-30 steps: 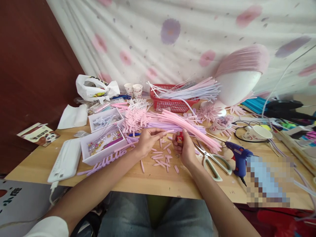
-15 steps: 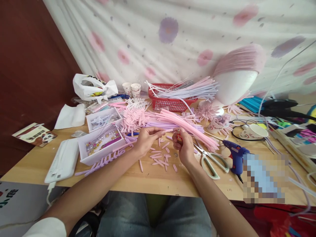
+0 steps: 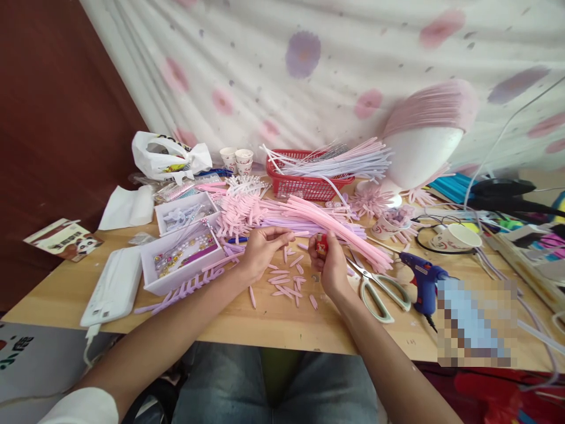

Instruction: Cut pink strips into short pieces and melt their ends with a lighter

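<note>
My left hand (image 3: 266, 250) pinches one end of a short pink pipe cleaner piece (image 3: 302, 234), whose free end points right. My right hand (image 3: 330, 259) is closed around a small red lighter (image 3: 322, 245), close to that free end. On the wooden table between my wrists lie several loose short pink pieces (image 3: 286, 288) with tapered ends. Just beyond my hands, long pink pipe cleaners (image 3: 335, 224) rest across purple ones (image 3: 286, 223). A bunch of bent pink stems (image 3: 241, 212) sits behind my left hand.
Scissors (image 3: 375, 285) and a blue glue gun (image 3: 421, 280) lie right of my right hand. White boxes of beads (image 3: 176, 274) and a white power strip (image 3: 112, 285) are at left. A red basket (image 3: 304, 187) and a white mannequin head (image 3: 419, 156) stand at the back.
My right hand has turned slightly and its thumb has shifted, so more of the red lighter shows. My left hand stays nearly still with the pink piece.
</note>
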`<action>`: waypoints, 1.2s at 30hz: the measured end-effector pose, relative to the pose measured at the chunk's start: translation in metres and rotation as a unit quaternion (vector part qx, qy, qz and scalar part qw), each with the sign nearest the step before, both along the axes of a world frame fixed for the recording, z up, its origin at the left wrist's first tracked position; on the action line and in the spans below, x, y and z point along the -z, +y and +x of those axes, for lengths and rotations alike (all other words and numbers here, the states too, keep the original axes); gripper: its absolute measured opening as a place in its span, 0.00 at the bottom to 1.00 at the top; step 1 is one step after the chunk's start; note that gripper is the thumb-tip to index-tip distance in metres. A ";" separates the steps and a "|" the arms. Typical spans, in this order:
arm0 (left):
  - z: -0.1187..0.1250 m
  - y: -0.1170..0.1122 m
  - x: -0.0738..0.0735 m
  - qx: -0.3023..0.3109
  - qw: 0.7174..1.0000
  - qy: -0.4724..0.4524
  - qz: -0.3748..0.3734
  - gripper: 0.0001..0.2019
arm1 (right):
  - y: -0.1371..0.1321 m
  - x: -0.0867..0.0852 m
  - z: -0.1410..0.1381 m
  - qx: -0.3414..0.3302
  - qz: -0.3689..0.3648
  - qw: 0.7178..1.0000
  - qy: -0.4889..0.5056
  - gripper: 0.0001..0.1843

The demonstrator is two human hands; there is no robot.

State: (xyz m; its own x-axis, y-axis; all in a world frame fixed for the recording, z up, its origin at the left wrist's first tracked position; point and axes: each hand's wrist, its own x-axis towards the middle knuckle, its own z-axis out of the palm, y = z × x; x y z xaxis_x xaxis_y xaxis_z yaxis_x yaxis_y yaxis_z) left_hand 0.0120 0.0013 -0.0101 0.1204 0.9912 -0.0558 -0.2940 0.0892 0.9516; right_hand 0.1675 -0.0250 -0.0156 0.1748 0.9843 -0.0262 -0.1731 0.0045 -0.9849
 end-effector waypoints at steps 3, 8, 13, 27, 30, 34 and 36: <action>0.000 0.001 0.002 -0.014 1.000 0.004 0.019 0.15 | -0.001 -0.002 -0.003 -0.036 -0.033 0.999 0.007 0.26; 0.001 0.001 0.002 -0.009 1.000 0.009 0.028 0.15 | -0.003 0.000 -0.003 -0.034 -0.027 0.999 -0.014 0.22; 0.002 -0.001 0.001 -0.003 1.000 0.011 0.020 0.16 | -0.005 -0.001 -0.002 -0.052 -0.023 0.998 -0.020 0.21; 0.002 0.000 0.001 0.003 1.000 0.000 0.020 0.16 | 0.001 0.005 0.006 0.036 0.087 0.995 -0.017 0.23; 0.001 0.000 0.003 0.009 1.000 -0.005 0.019 0.15 | 0.001 0.006 0.006 0.041 0.107 0.992 -0.055 0.18; 0.001 0.000 0.005 0.010 1.000 -0.009 0.017 0.14 | 0.001 0.007 0.003 0.059 0.105 0.991 -0.065 0.19; 0.001 0.001 0.005 0.013 1.000 -0.007 0.018 0.14 | 0.001 0.006 0.002 0.066 0.102 0.991 -0.055 0.19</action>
State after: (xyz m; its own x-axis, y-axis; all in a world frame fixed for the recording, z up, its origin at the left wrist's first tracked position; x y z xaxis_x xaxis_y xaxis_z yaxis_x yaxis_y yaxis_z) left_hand 0.0127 0.0020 -0.0153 0.1473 0.9889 -0.0183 -0.3054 0.0631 0.9501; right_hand 0.1698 -0.0237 -0.0214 0.2926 0.9355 0.1982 -0.0490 0.2216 -0.9739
